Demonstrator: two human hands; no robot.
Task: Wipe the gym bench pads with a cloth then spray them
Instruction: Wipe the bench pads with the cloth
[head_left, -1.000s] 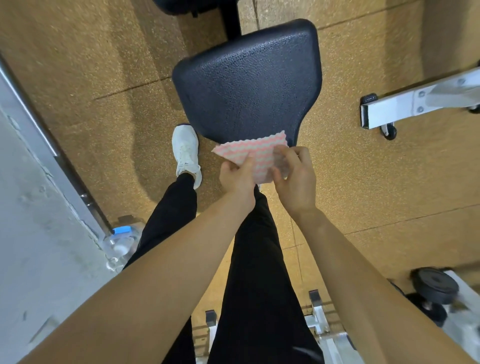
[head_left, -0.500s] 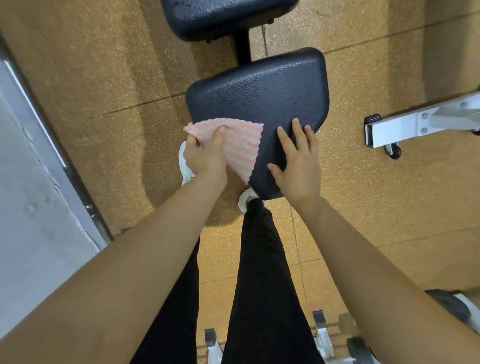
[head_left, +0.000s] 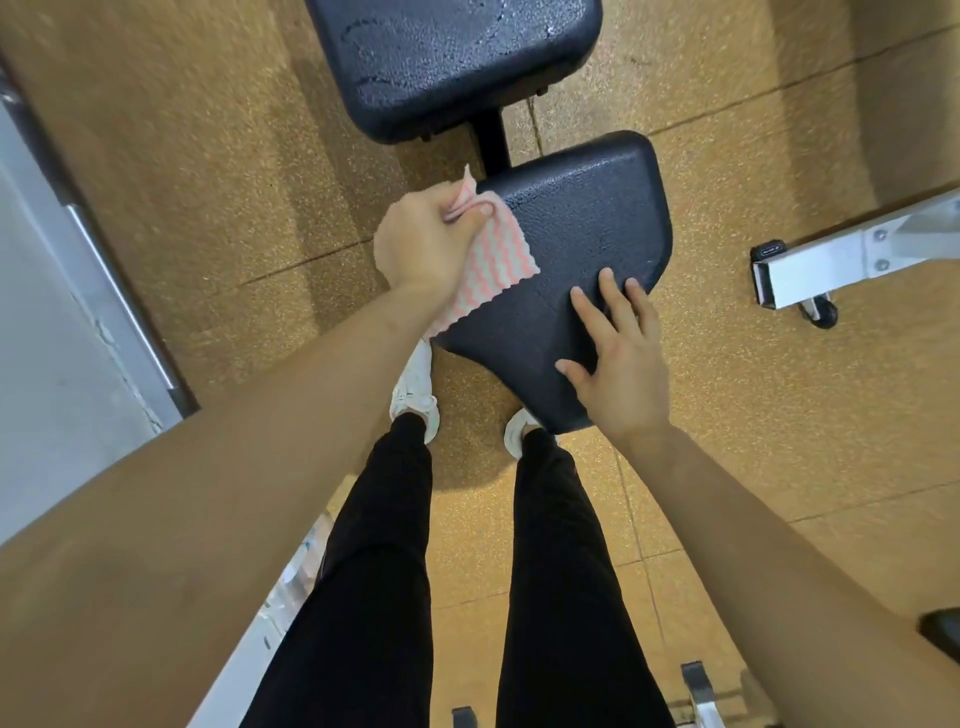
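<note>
From the head view, the person stands at the narrow end of the black seat pad (head_left: 582, 223), both arms reaching down to it. The left hand (head_left: 423, 244) is at the pad's far left corner, its fingers curled and pinching a bunched corner of the pink-and-white cloth (head_left: 493, 265). The rest of the cloth lies flat along the pad's left edge, trailing back toward the person.

The right hand (head_left: 618, 358) rests on the pad's near right side, fingers straight and spread, seemingly bracing. Nearly all the bare pad lies to the right of the cloth, so the left hand is the one placed to sweep across, I'd say. The pad's long axis runs away from the person, widening toward the back pad (head_left: 452, 57) beyond it, which bears damp-looking streaks.

Under the seat pad is a speckled tan floor (head_left: 779, 415), with white shoes (head_left: 413, 395) at its near end and a white frame (head_left: 852, 254) well to its right.
</note>
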